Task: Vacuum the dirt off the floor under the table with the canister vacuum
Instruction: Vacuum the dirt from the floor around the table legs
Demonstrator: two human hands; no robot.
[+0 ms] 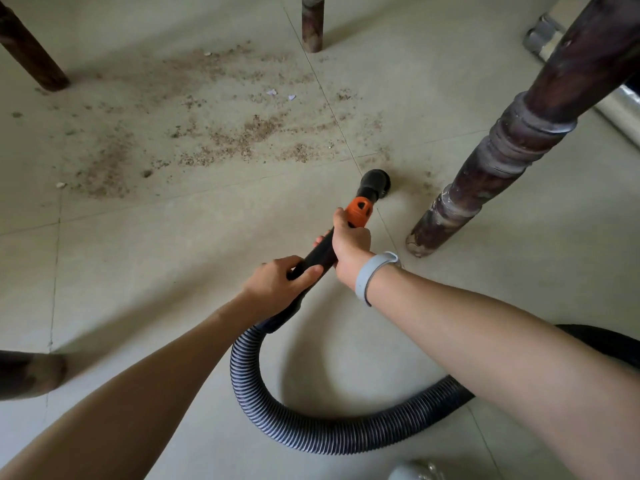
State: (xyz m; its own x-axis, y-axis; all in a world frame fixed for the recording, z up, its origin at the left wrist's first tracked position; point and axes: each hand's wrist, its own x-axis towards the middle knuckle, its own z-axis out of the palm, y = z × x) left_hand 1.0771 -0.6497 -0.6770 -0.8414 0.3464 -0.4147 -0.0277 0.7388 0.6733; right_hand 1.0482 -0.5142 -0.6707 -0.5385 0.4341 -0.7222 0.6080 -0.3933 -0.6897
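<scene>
Evidently both hands gripped rigid black wand [320, 252]: left hand [277, 284] wrapped around rear near hose cuff, right hand [348, 245] curled around front, just behind orange collar [360, 211]. Nozzle [375, 183] sat on floor [173, 254] ahead of hands, beside carved desk leg [485, 168]. Dirt [194, 133] lay beyond, leftward. Ribbed hose [311, 427] looped behind hands; judged light, springy, wand stiff — steer from wand, not hose.

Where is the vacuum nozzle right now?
In the head view the nozzle sits right of centre on the floor, just left of the turned table leg and at the right edge of the dirt.
</scene>
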